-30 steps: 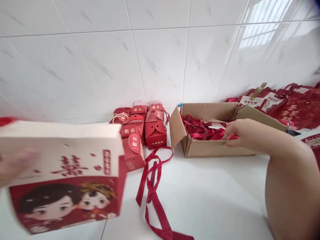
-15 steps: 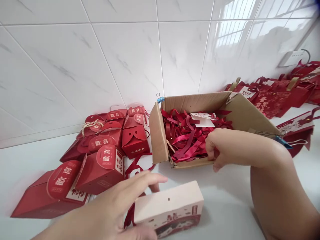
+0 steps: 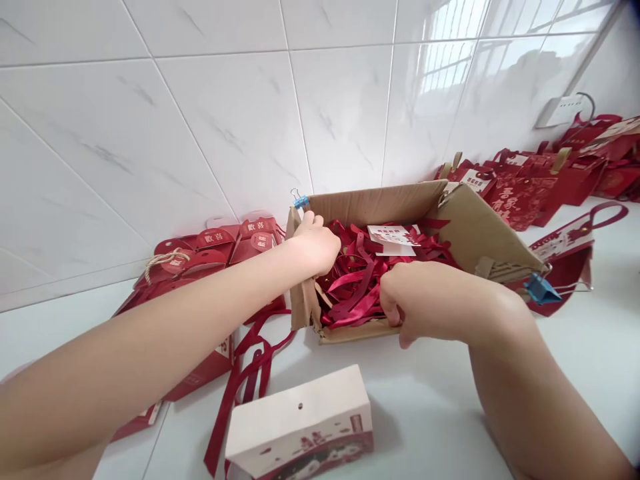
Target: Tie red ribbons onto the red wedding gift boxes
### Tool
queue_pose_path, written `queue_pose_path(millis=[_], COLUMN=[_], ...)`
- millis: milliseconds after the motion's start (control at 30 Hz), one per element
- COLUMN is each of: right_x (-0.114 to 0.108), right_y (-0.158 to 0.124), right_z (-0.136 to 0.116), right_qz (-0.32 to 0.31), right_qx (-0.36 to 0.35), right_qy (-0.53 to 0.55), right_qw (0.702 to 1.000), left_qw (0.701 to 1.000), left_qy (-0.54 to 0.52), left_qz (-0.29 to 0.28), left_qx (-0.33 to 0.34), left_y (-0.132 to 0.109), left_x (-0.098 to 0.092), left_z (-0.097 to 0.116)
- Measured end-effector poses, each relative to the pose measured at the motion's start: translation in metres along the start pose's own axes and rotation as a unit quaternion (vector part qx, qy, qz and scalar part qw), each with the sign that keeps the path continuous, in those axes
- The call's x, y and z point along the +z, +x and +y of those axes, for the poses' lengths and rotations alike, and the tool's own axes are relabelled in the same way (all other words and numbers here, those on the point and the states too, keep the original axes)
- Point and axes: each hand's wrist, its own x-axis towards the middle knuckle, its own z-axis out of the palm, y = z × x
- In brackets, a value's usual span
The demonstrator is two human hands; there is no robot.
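An open cardboard box stands on the white floor by the tiled wall, filled with red ribbons. My left hand reaches over the box's left flap into the ribbons, fingers curled and mostly hidden. At the box's front edge, my right hand is closed with its fingers dipped into the ribbons. A pink and red gift box lies on the floor in front, free of both hands. A white card rests on top of the ribbons.
Several small red gift boxes lie at the left against the wall. Loose red ribbons trail on the floor beside them. Red paper bags line the wall at the right. Blue binder clips hold the box flaps.
My left hand has let go of the pink and red gift box on the floor and reached into the cardboard box. My right hand stayed at the box's front edge.
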Motion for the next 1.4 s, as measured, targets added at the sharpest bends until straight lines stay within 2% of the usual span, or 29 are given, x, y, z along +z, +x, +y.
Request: queue_pose_path(millis=[67,133,200,267,400,633,767,833,933,1067,1133,1200,1300,1400], right_x=[-0.001,-0.003,-0.004,-0.006,-0.008,-0.011,-0.011,-0.010,-0.008,-0.006,-0.005,-0.006,-0.008,-0.011], right_y=[0.000,-0.001,-0.001,-0.001,-0.002,-0.004,-0.003,-0.002,0.002,0.004,0.003,0.003,0.003,0.007], right_z=[-0.002,-0.004,-0.004,-0.004,-0.004,-0.002,0.000,0.001,0.004,0.008,0.009,0.010,0.011,0.012], right_qz=[-0.013,-0.023,-0.020,-0.017,-0.017,-0.008,0.008,0.007,0.011,0.013,0.021,0.043,0.091,0.144], right_qx=[0.000,-0.007,-0.014,-0.017,-0.019,-0.037,-0.041,-0.041,-0.053,-0.058,-0.047,-0.038,-0.030,-0.003], right_qy=[-0.001,-0.011,-0.021,-0.020,-0.012,0.003,-0.003,-0.009,-0.013,0.004,0.015,0.020,0.027,0.025], right_qw=[1.000,1.000,0.999,1.000,1.000,0.999,0.999,0.999,0.998,0.998,0.999,0.998,0.995,0.989], left_qw=[0.990,0.962,0.945,0.941,0.941,0.953,0.957,0.966,0.969,0.962,0.967,0.978,0.996,0.981], left_qy=[0.126,0.238,0.265,0.253,0.235,0.182,0.187,0.157,0.099,0.082,0.072,0.058,-0.029,-0.185], left_qz=[-0.033,-0.111,-0.180,-0.212,-0.222,-0.189,-0.165,-0.149,-0.173,-0.208,-0.194,-0.156,-0.059,0.060], left_qx=[0.047,0.073,0.067,0.078,0.105,0.154,0.152,0.143,0.146,0.157,0.147,0.124,0.063,0.009], left_y=[0.009,0.015,0.018,0.021,0.024,0.025,0.016,0.013,0.013,0.021,0.024,0.023,0.011,-0.014], left_x=[0.003,0.002,0.001,0.001,0.003,0.013,0.016,0.018,0.020,0.015,0.006,-0.006,-0.025,-0.037], left_z=[0.000,0.002,0.006,0.008,0.007,0.003,0.007,0.006,-0.001,-0.009,-0.013,-0.017,-0.024,-0.027])
